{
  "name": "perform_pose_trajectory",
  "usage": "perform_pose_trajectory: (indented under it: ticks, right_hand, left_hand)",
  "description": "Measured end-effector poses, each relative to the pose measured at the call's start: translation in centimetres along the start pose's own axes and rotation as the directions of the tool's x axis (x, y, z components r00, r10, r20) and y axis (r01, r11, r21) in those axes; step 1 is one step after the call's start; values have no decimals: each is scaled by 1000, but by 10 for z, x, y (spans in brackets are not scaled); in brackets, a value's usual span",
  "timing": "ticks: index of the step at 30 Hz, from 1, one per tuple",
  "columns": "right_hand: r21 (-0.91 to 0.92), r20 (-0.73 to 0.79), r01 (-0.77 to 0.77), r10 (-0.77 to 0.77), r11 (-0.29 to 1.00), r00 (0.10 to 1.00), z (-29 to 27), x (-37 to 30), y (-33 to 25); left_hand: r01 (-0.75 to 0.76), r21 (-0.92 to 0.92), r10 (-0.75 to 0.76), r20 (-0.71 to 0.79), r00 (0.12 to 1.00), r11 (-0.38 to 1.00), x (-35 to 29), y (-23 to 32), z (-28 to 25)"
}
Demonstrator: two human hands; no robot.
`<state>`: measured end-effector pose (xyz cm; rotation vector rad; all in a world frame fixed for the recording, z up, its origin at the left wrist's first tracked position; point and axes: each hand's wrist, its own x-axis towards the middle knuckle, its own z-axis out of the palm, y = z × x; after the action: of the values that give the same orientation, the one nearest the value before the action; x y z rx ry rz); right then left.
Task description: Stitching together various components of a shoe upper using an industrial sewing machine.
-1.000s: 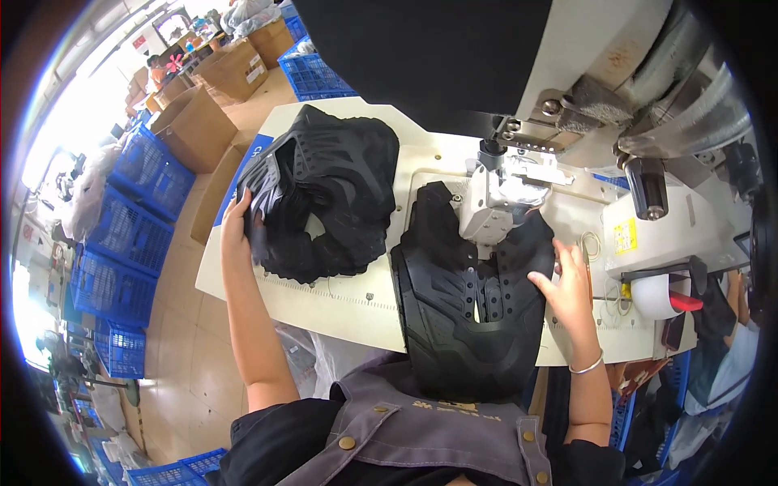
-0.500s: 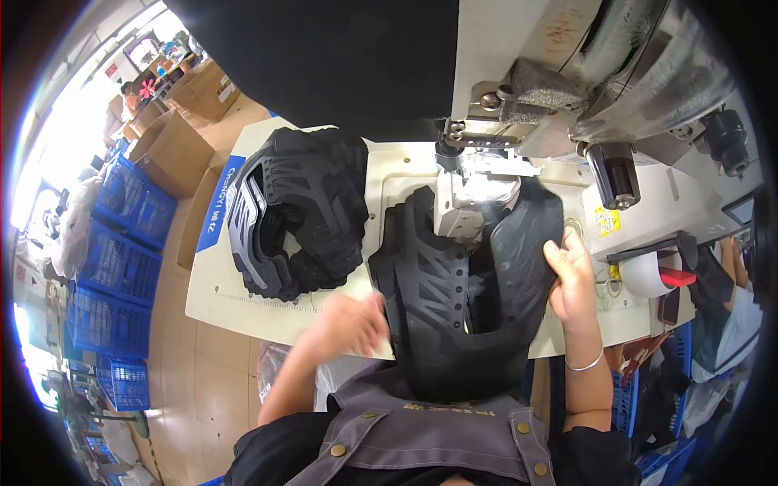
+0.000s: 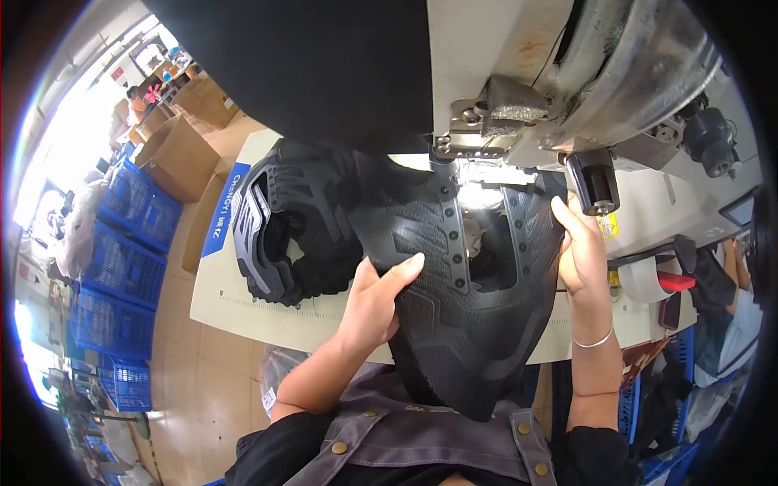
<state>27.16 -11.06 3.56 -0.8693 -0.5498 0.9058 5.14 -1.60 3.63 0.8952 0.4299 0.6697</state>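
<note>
A black shoe upper [image 3: 478, 320] with eyelet rows along its open throat is spread in front of me, its lower end close to my apron. My left hand [image 3: 377, 300] grips its left edge, thumb on top and fingers mostly hidden underneath. On the opposite edge, my right hand [image 3: 580, 247] holds it between thumb and fingers. The upper's far end lies under the head of a sewing machine [image 3: 519, 130], where a bright lamp shines. A stack of similar dark uppers [image 3: 324, 198] rests to the left, partly overlapped by the held one.
The pale machine table [image 3: 243, 312] curves around the work. Blue plastic crates [image 3: 117, 271] and cardboard boxes [image 3: 177, 158] stand on the floor at left. To the right are a red-handled object [image 3: 674, 281] and a dark phone-like item [image 3: 670, 310]. A person [image 3: 136, 101] sits far off.
My left hand has come in from the left and taken hold of the upper's left edge. The upper now lies spread wider and turned, covering part of the stack. My right hand has moved slightly farther away.
</note>
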Motion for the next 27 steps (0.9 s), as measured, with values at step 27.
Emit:
perform_pose_trajectory:
  ticks: [27]
  right_hand:
    - [-445, -10, 354, -400, 822, 916, 15, -50, 14]
  left_hand:
    - [-228, 248, 242, -26, 970, 942, 6, -1, 8]
